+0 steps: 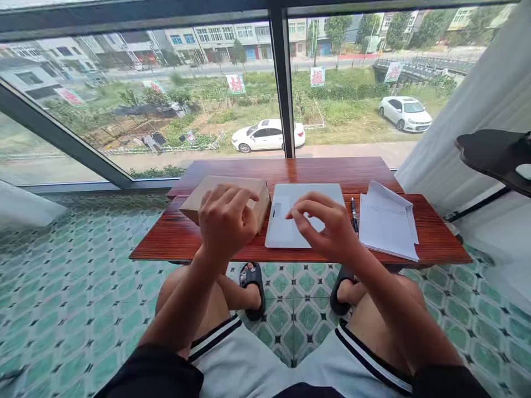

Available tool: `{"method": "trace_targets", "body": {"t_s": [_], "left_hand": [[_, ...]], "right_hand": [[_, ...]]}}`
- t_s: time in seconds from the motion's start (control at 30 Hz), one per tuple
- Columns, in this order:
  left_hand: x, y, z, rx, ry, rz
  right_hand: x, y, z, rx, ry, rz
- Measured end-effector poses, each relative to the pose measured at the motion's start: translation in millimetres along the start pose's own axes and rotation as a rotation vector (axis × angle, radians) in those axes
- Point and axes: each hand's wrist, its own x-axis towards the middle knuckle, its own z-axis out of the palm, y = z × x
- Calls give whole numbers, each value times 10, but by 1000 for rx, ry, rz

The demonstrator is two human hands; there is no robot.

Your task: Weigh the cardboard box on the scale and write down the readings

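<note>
My left hand (228, 218) hovers over the right part of a closed brown cardboard box (240, 183). Its fingers are loosely bent and apart from the thumb, and nothing shows in it. In the air above a flat, pale grey-white rectangular case (286, 235) is my right hand (329, 224). Its fingers curve loosely, the thumb tip close to the forefinger, with a gap behind them and no object visible there. A black pen (354, 215) lies just right of the case. Beside the pen are several white sheets of paper (384, 226) with handwriting, one corner curled up.
The dark red wooden table (166, 237) stands before a large window. My knees are below its front edge, over a green-tiled floor (91, 298). A white curtain (452, 110) hangs at the right, near a black curved object (493, 157). Outside are parked white cars.
</note>
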Motion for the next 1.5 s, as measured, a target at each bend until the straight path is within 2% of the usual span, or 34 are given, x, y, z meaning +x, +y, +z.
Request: {"method": "trace_targets", "body": {"t_s": [0.1, 0.17, 0.23, 0.3, 0.4, 0.53, 0.8, 0.97, 1.07, 1.17, 1.3, 1.5], "left_hand": [[15, 147, 39, -17, -32, 72], [18, 252, 69, -45, -59, 119], [15, 363, 102, -89, -90, 166], [12, 478, 143, -136, -129, 217], [12, 656, 239, -200, -189, 306], [21, 891, 428, -258, -239, 434], [53, 1364, 813, -312, -312, 652], [41, 1661, 1140, -345, -298, 721], [-26, 1785, 1350, -350, -256, 819], [-110, 1858, 1507, -449, -164, 954], [-182, 1922, 1606, -514, -41, 1030], [-251, 1995, 1692, -515, -51, 1024]], "right_hand": [[-39, 335, -319, -76, 148, 132], [-70, 590, -545, -142, 201, 241], [-131, 856, -762, -261, 179, 317], [-238, 1102, -938, -473, 170, 398], [-447, 1374, -1070, -686, 127, 546], [-624, 1542, -1054, -700, -2, 711], [-607, 1667, -928, -834, -322, 903], [-664, 1786, -888, -828, -364, 941], [-682, 1840, -860, -810, -388, 945], [-681, 1857, -837, -800, -403, 950], [-676, 1851, -809, -793, -439, 947], [-675, 1845, -766, -796, -508, 926]]}}
